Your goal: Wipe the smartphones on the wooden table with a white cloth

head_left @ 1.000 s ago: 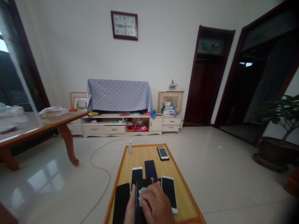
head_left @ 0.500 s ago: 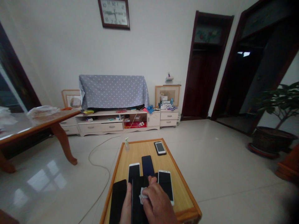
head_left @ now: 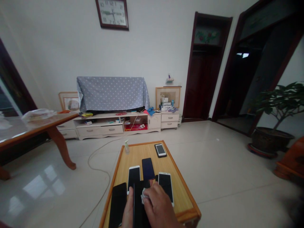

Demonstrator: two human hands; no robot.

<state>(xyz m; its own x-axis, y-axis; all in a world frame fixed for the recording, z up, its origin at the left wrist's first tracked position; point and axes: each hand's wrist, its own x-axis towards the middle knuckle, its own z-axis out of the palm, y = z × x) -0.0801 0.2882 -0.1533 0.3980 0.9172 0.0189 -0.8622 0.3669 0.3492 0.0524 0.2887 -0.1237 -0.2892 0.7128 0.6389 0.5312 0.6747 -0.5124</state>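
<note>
Left hand [head_left: 127, 209] holds a black smartphone [head_left: 140, 212]; right hand [head_left: 160, 203] pinches crumpled tissue [head_left: 143, 196] against it. Probably stiff, slippery: best gripped by long edges.

Phones [head_left: 148, 168] on centre table [head_left: 135, 155]; pump bottle [head_left: 127, 148] at far left corner; cabinet [head_left: 99, 130] beyond.

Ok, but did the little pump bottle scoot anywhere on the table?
No, it didn't go any way. The pump bottle still stands just inside the far left corner of the wooden table.
</note>
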